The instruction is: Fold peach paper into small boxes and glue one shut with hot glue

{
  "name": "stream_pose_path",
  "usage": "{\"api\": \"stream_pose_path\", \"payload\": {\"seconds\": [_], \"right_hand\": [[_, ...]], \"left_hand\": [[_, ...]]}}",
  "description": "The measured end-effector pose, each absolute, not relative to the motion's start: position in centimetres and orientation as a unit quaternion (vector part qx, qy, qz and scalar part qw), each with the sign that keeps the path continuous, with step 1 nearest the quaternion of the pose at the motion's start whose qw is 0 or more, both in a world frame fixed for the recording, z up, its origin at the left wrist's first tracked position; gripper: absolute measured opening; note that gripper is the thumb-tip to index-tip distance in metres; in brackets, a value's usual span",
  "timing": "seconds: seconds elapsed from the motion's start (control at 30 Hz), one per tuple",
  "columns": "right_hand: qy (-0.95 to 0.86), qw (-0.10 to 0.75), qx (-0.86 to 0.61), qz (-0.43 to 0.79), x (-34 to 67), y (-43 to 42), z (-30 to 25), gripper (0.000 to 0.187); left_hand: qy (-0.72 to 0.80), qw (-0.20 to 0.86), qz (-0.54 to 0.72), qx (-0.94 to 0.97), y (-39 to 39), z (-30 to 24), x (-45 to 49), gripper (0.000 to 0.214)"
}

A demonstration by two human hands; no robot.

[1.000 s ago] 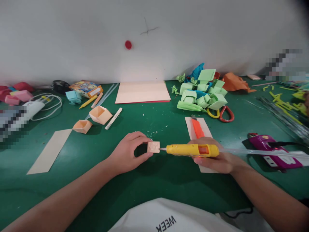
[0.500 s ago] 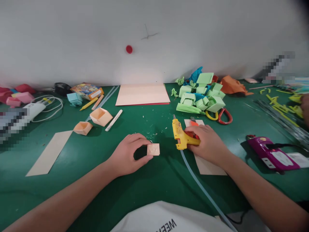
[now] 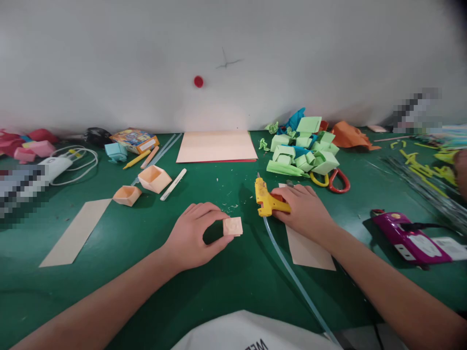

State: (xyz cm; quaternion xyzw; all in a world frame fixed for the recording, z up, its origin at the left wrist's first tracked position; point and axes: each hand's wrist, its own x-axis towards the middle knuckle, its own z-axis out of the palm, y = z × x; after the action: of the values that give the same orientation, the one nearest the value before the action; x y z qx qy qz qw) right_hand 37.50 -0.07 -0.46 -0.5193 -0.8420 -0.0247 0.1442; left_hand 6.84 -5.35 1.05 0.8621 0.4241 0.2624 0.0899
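My left hand [image 3: 197, 234] pinches a small folded peach paper piece [image 3: 232, 226] between thumb and forefinger, low over the green table. A clear glossy patch shows on its top face. My right hand [image 3: 302, 209] is closed around the handle of a yellow glue gun [image 3: 264, 197], whose nozzle points away from me. From the gun's rear a long translucent glue stick [image 3: 288, 265] curves toward me. Beneath the right hand lies a peach paper strip [image 3: 310, 253]. A dark tip by the knuckles belongs to something mostly hidden under that hand.
Two small peach paper boxes [image 3: 154, 179] and another paper strip [image 3: 78, 233] lie left. Behind are stacked peach sheets [image 3: 217, 146]. Green paper pieces [image 3: 304, 148] and red-yellow scissors [image 3: 339, 181] sit at back right, a purple power socket [image 3: 408, 238] at right. Another person's hand shows at the right edge.
My right hand and the glue gun have shifted slightly left, nearer the folded paper. The orange object seen under that hand is now covered. My left hand keeps its pinch; the view tilted a little.
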Motion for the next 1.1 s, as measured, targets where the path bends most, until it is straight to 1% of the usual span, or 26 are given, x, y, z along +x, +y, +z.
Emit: {"api": "stream_pose_path", "payload": {"seconds": [0.17,0.33,0.43,0.57,0.73,0.87,0.9,0.97,1.1], "right_hand": [[-0.843,0.129,-0.522,-0.024,36.7,-0.7,-0.1,0.036],[-0.851,0.086,-0.517,-0.029,35.9,-0.9,0.6,0.036],[-0.852,0.076,-0.518,-0.010,35.4,-0.4,0.6,0.037],[-0.853,0.085,-0.516,0.005,34.8,0.2,0.2,0.039],[-0.845,0.101,-0.523,-0.035,34.4,0.0,-0.2,0.038],[-0.836,0.139,-0.529,-0.048,34.6,-0.7,0.2,0.049],[-0.838,0.157,-0.521,-0.035,34.6,-1.0,0.5,0.053],[-0.855,0.192,-0.482,0.028,34.4,-1.7,1.3,0.053],[-0.866,0.245,-0.368,0.234,32.9,-3.3,3.1,0.053]], "left_hand": [[0.429,0.083,0.276,0.856,-5.2,1.3,7.0,0.028],[0.428,0.073,0.298,0.850,-5.2,1.7,6.9,0.027],[0.436,0.079,0.319,0.838,-5.5,2.3,6.8,0.026],[0.438,0.088,0.339,0.828,-5.9,3.7,6.9,0.023],[0.436,0.067,0.354,0.825,-6.1,5.4,6.7,0.022],[0.437,0.078,0.350,0.825,-6.1,6.2,6.5,0.020],[0.436,0.084,0.347,0.826,-6.1,6.4,6.6,0.019],[0.434,0.097,0.339,0.829,-6.2,6.8,6.8,0.019],[0.425,0.115,0.334,0.833,-6.1,7.2,7.5,0.022]]}}
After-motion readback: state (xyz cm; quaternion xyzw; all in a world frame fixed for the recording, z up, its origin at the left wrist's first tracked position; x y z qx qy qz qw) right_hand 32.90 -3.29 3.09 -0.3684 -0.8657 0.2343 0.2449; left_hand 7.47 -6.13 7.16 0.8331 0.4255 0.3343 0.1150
